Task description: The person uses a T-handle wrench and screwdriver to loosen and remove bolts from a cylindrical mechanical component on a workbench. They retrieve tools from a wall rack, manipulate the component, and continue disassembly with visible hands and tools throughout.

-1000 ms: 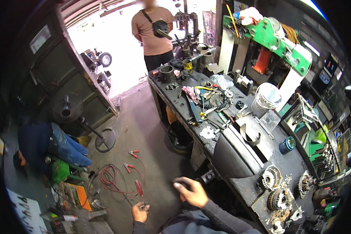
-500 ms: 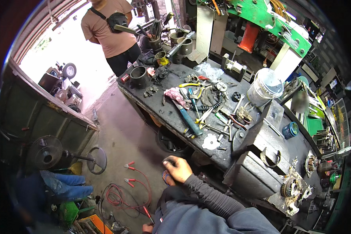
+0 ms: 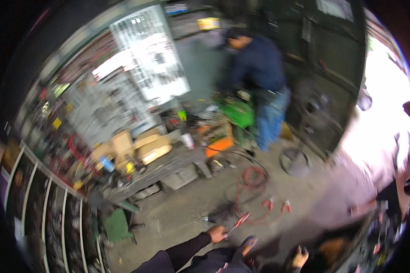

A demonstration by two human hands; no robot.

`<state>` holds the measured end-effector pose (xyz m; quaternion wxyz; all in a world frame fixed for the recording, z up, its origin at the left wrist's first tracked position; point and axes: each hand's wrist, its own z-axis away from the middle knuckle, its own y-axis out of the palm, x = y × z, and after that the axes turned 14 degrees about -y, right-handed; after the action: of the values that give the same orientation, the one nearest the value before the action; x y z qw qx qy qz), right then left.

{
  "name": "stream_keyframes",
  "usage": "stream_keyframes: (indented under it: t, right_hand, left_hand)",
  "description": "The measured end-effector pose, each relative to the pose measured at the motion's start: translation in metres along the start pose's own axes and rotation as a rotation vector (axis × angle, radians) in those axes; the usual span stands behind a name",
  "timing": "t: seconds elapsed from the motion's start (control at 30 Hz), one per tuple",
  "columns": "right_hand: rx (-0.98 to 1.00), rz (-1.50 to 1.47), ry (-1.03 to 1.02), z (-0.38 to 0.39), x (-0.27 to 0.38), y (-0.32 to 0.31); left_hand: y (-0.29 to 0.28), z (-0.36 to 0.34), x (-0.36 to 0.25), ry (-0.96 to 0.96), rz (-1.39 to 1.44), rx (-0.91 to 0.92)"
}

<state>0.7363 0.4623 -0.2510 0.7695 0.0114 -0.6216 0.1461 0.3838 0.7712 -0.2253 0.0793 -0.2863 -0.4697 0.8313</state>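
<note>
My left hand (image 3: 217,234) is closed around the thin metal shaft of what looks like a screwdriver (image 3: 243,221); its red-and-white handle points away, up and to the right. Down at the lower right, my right hand (image 3: 299,258) shows loosely bent fingers with dark tips, somewhat apart, and I see nothing held in it. Beyond the left hand, red cables (image 3: 253,177) lie coiled on the floor, with red clamps (image 3: 269,203) at their ends. The picture is smeared by motion.
A co-worker (image 3: 262,63) in a dark top and blue jeans bends beside a green machine (image 3: 239,113). A low bench (image 3: 173,161) carries opened cardboard boxes (image 3: 152,148). A green stool (image 3: 117,225) and metal rack (image 3: 64,218) stand left; a round fan base (image 3: 294,161) stands right.
My view has swung left, from the cluttered workbench to the wall side. The left hand and its screwdriver have come fully into view; the right hand now sits near the lower edge.
</note>
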Motion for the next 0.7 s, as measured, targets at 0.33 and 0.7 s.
stream_keyframes:
  t: [0.33, 0.7]
  right_hand:
    - [0.837, 0.134, -0.195, 0.08, 0.0, 0.278]
    - [1.571, 0.138, -0.978, 0.417, 0.151, 0.718]
  left_hand:
    - [0.127, 0.234, 0.377, -1.229, 0.742, 0.223]
    - [-0.134, 0.17, 0.501, -0.73, 0.434, -0.664]
